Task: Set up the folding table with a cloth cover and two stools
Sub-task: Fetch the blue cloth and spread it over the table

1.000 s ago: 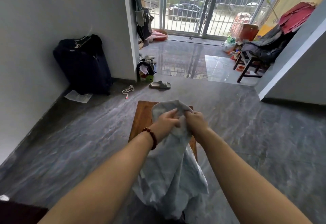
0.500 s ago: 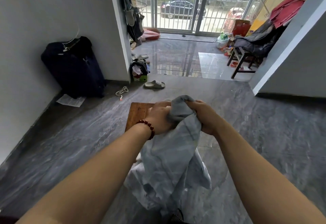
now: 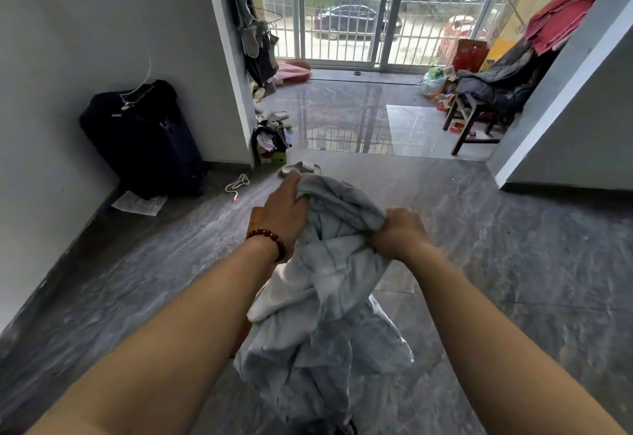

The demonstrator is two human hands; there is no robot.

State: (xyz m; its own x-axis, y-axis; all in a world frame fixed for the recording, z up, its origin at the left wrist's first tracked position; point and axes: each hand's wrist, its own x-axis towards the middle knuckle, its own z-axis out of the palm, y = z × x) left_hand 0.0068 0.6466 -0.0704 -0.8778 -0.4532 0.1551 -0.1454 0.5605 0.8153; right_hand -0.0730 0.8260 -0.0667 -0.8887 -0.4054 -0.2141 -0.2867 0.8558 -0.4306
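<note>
The left hand (image 3: pixel 284 212), a red bead bracelet (image 3: pixel 267 236) at its wrist, is curled around the top edge of a pale grey-blue cloth (image 3: pixel 325 297) at the centre of the frame, fingers tucked into the fabric. Just to its right and a little lower, the right hand (image 3: pixel 399 232) is clenched in a fist on another bunch of the same cloth. The cloth hangs crumpled between the two forearms down to the bottom centre. Only a sliver of the brown wooden table (image 3: pixel 255 221) shows beside the left wrist; the rest is hidden behind arm and cloth. On the grey marbled floor (image 3: pixel 513 280), a dark suitcase (image 3: pixel 144 140) stands against the wall at left, with a sheet of paper (image 3: pixel 140 203) and a white cord (image 3: pixel 238 183) near it, and a slipper (image 3: pixel 301 169) just above the left hand.
</note>
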